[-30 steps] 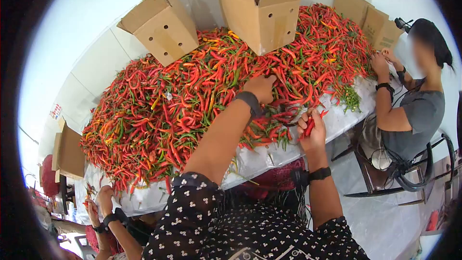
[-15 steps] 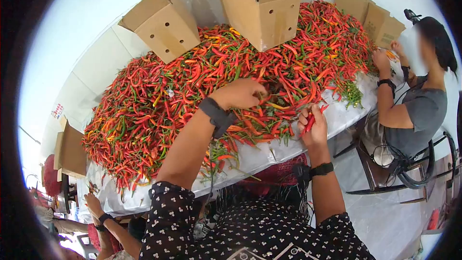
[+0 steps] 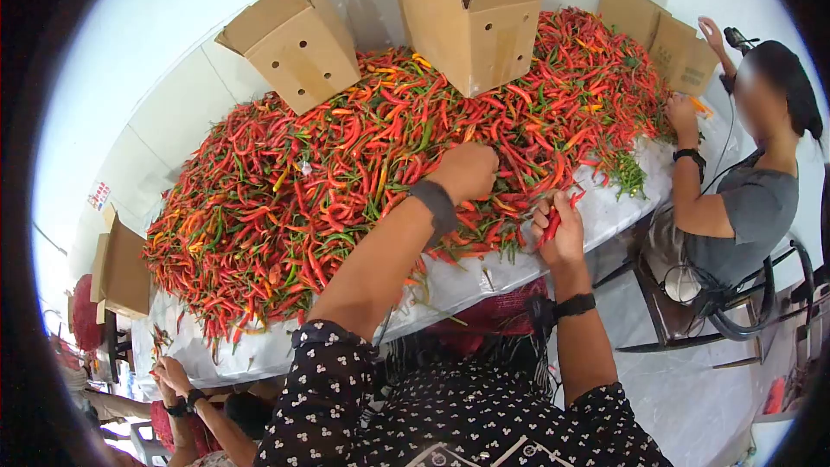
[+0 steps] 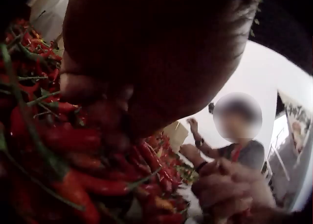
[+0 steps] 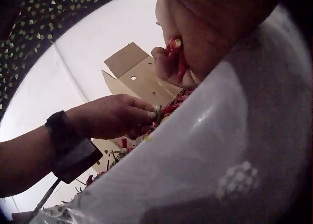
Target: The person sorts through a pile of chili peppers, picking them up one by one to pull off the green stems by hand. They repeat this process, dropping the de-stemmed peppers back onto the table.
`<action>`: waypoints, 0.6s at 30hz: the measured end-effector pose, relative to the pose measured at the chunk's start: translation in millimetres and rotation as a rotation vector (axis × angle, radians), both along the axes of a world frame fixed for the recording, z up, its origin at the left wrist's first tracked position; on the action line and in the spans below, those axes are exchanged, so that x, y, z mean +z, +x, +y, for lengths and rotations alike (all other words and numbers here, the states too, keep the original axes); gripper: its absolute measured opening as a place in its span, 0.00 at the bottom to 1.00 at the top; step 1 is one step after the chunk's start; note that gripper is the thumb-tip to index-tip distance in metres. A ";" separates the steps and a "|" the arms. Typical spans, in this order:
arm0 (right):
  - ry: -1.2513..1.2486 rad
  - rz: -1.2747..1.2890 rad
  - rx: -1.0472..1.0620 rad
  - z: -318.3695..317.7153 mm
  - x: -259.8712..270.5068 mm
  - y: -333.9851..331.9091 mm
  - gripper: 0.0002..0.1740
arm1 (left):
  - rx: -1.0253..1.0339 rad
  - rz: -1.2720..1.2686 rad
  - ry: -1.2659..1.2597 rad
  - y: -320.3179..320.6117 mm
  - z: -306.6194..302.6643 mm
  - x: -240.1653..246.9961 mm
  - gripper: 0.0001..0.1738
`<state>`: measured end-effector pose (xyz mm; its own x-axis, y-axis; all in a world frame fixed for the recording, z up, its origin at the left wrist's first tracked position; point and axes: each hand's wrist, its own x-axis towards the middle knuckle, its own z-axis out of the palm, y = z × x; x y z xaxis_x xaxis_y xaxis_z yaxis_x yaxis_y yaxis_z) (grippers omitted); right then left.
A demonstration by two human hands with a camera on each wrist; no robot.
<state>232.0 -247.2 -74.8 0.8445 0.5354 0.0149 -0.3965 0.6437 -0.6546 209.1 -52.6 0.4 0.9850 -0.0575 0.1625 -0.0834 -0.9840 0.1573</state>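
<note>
A big heap of red, orange and green chillies (image 3: 346, 164) covers the white-sheeted table (image 3: 605, 207). My left hand (image 3: 467, 171) is plunged into the heap's near edge, fingers curled. In the right wrist view that left hand (image 5: 117, 116) pinches a chilli by its green stem (image 5: 157, 115). My right hand (image 3: 560, 229) sits at the table's front edge and grips a few red chillies (image 3: 552, 227), also visible as chillies (image 5: 176, 58) in the right hand (image 5: 195, 43). The left wrist view is mostly filled by my left hand (image 4: 146, 63) over chillies (image 4: 73, 150).
Open cardboard boxes stand on the heap at back left (image 3: 294, 43), back middle (image 3: 471, 13) and back right (image 3: 666, 39); another box (image 3: 121, 272) is at the far left. A seated person (image 3: 743, 199) works at the right end. Another person's hands (image 3: 177, 380) show at bottom left.
My left hand went left across the heap's edge, then came back right and closed on a chilli. My right hand stayed put with its chillies. The seated person raised one arm.
</note>
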 end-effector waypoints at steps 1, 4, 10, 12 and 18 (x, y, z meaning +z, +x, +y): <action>0.000 -0.004 -0.002 0.0 1.0 0.0 0.10 | -0.002 -0.004 0.000 0.9 3.4 -0.9 0.10; -0.026 -0.013 -0.014 -0.2 1.6 -2.6 0.09 | -0.141 -0.126 -0.254 -10.0 12.4 9.0 0.11; -0.031 -0.053 0.071 -1.0 4.9 -5.5 0.10 | 0.001 0.215 -0.756 -38.0 -7.4 25.3 0.11; -0.018 -0.038 0.061 0.4 8.1 -7.1 0.10 | 0.016 0.293 -0.809 -36.8 -15.3 21.2 0.10; -0.054 -0.058 0.031 0.7 8.3 -7.9 0.10 | -0.118 0.132 -0.617 -30.6 -34.6 -1.0 0.11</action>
